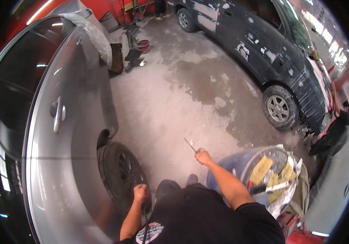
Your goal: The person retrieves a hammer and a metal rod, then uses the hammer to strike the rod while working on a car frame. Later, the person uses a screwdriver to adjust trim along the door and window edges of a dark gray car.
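Note:
A thin dark rod (189, 144) sticks out of my right hand (202, 157), whose fingers are closed around its near end. It points up and to the left over the dusty floor. Lower down and further left, my left hand (141, 193) is closed in a fist in front of a dark wheel (125, 173). What that fist holds, if anything, is hidden. The wheel belongs to a silver-grey car (62, 171) that runs along my left side.
Close by my right arm stands a blue drum (223, 173) heaped with yellow scraps and crumpled wrapping. A dark car (255, 44) with pale patches occupies the far right. Beyond it, a person (332, 134) bends at its front. A red bucket (143, 45) sits near dark parts.

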The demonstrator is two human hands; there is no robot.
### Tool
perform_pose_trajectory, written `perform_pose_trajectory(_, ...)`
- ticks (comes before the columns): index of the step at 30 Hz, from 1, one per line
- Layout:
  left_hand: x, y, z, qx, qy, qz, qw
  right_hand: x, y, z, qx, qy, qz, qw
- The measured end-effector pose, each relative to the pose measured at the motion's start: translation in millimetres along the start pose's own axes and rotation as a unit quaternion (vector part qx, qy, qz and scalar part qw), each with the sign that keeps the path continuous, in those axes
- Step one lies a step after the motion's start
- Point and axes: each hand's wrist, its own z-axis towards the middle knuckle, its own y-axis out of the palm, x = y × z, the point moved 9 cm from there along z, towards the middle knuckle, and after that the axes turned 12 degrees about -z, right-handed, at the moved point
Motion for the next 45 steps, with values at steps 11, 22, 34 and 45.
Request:
perform_pose_trajectory(11,123.4,64.2,193.5,-0.033,0.067,0.363,0.929,-17.4,-23.3,179.4,-0.120,-0.018,-0.215,0.969)
perform_pose_trajectory(22,592.9,143.0,578.4,-0.001,0.097,0.152,0.984,-81.0,-179.9,396.5,0.096,0.076,0.032,0.992)
perform_pose_trajectory(34,630.2,330.9,716.1,-0.084,-0.059,0.104,0.989,-109.2,-331.6,689.8,-0.065,0.248,-0.045,0.965)
perform_pose_trajectory(45,785.8,471.4,859.8,-0.070,-0.018,0.234,0.969,-338.9,-552.4,1002.7,0.077,0.069,-0.136,0.985)
